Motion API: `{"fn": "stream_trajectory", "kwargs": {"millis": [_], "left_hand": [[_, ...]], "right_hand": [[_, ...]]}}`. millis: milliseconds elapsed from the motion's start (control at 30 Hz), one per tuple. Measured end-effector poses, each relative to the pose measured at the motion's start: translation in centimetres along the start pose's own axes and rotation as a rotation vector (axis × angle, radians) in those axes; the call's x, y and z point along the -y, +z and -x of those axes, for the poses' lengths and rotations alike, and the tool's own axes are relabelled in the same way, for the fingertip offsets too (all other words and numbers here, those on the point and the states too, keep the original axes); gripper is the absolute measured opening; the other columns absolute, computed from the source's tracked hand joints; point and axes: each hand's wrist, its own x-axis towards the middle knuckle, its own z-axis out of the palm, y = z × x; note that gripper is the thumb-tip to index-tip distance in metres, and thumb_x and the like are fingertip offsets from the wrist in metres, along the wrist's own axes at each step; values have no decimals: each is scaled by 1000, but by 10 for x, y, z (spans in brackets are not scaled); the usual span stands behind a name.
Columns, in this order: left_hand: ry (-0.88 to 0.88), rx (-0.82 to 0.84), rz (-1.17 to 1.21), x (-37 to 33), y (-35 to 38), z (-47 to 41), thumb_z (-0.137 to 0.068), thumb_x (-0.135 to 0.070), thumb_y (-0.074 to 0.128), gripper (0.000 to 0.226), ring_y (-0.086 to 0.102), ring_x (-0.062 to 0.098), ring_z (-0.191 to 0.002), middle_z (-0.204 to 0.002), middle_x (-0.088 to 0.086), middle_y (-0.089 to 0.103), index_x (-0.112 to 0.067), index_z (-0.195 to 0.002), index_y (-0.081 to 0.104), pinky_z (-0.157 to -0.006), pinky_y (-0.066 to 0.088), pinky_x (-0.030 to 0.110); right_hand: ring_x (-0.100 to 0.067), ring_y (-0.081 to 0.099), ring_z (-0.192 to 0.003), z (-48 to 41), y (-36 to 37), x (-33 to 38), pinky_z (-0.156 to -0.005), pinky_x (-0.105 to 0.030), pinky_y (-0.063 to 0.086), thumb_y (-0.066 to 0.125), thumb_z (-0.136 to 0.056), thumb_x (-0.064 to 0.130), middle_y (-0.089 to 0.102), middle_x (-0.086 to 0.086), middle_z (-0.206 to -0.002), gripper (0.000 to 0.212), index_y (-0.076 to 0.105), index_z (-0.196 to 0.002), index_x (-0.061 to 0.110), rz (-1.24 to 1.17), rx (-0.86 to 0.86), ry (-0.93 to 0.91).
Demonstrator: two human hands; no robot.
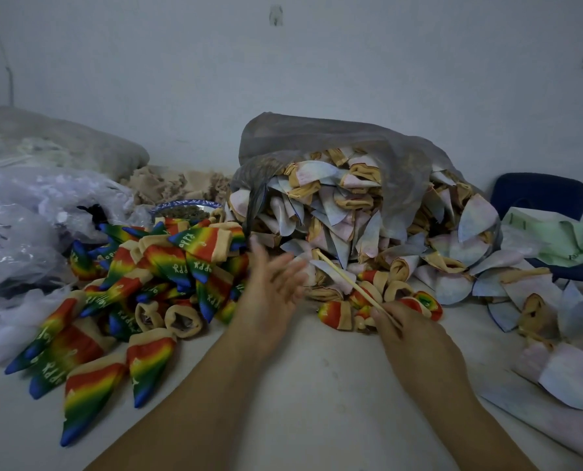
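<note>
My right hand (pixel 415 338) grips a thin wooden stick (pixel 349 282) that points up and left toward a heap of pale inside-out fabric cones (pixel 351 215) spilling from a grey mesh bag (pixel 317 137). My left hand (pixel 269 294) hovers blurred in the middle with its fingers spread, holding nothing. To its left lies a pile of rainbow-striped fabric cones (pixel 154 277) with white lettering. A few partly turned rainbow pieces (pixel 337 312) sit just beyond my right hand.
The work surface is a white table (pixel 300 385). Clear plastic bags (pixel 38 215) are heaped at the left. A blue-rimmed dish (pixel 184 210) stands behind the rainbow pile. A dark blue chair (pixel 538 195) with green fabric (pixel 561 236) is at the right.
</note>
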Motion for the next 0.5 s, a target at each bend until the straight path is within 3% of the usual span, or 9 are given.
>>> {"fn": "stream_trajectory", "kwargs": {"millis": [100,167,300,400,500], "left_hand": [[73,53,-595,15,11,6,-96,-49,49,32,69,9,-88,-93,-8,76,-26,-100,71,-77,53,23],[209,125,-952,24,11,7,-97,-46,51,24,64,1,-90,-92,-13,71,-33,-94,71,-80,50,19],[414,187,-1121,32,11,6,-99,-30,55,22,53,-6,-92,-99,-7,64,-18,-99,73,-74,39,5],[520,90,-1185,32,9,3,-100,-25,54,19,53,-1,-95,-106,-6,61,-20,-104,72,-77,41,14],[656,68,-1343,34,14,1,-99,-14,52,26,52,12,-114,-122,1,62,-16,-119,68,-91,39,22]], "right_hand": [[-4,49,-60,0,0,-2,-50,-26,34,41,-97,45,53,10,-66,25,51,-79,31,-18,-23,35],[-5,50,-60,-1,-2,-4,-50,-27,36,42,-97,44,54,9,-67,24,53,-81,29,-46,-60,55],[-6,50,-62,-2,1,-5,-51,-27,37,42,-98,35,55,9,-72,20,59,-95,25,-57,-78,108],[-15,54,-75,-3,4,-6,-58,-29,37,42,-98,27,61,2,-90,26,59,-117,20,-95,-62,158],[-20,57,-91,-2,4,-5,-68,-32,43,41,-99,23,61,-3,-113,37,50,-134,21,-135,-54,179]]}}
